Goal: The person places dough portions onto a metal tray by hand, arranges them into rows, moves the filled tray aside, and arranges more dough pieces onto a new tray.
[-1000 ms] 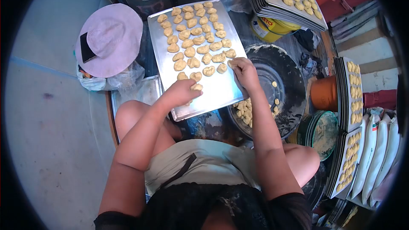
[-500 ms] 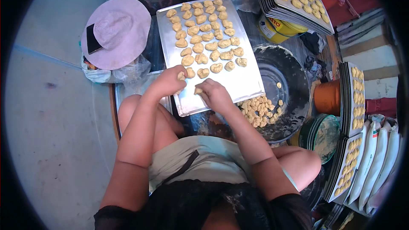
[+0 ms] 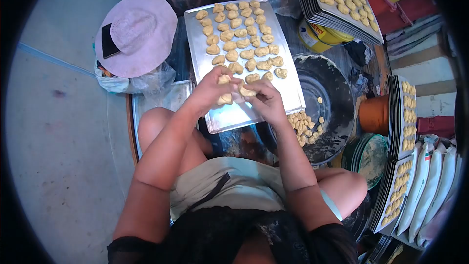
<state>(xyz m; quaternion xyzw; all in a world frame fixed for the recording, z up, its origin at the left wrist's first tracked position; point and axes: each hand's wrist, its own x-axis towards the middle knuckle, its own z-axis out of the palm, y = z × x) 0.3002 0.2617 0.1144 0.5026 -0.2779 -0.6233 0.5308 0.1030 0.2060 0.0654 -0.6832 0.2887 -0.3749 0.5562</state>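
Observation:
Rows of yellowish dough pieces (image 3: 243,43) lie on a silver metal baking tray (image 3: 288,90) in front of me. Above the tray's near part, my left hand (image 3: 211,90) is closed round dough (image 3: 224,99) that shows between its fingers. Close beside it, my right hand (image 3: 267,101) pinches a small lump of dough (image 3: 247,91) between thumb and fingers. The two hands nearly meet, and they cover some of the nearest pieces on the tray.
A black basin (image 3: 337,93) with loose dough lumps (image 3: 304,127) stands at the right. Stacked trays of dough (image 3: 344,2) rest on a yellow bucket (image 3: 317,36); more stacks (image 3: 408,115) line the right side. At left are a pink hat (image 3: 146,34) and a phone (image 3: 109,41).
Both hands have come closer together and moved slightly up and right over the tray. The right hand has lifted its dough lump towards the left hand. The view has shifted a little.

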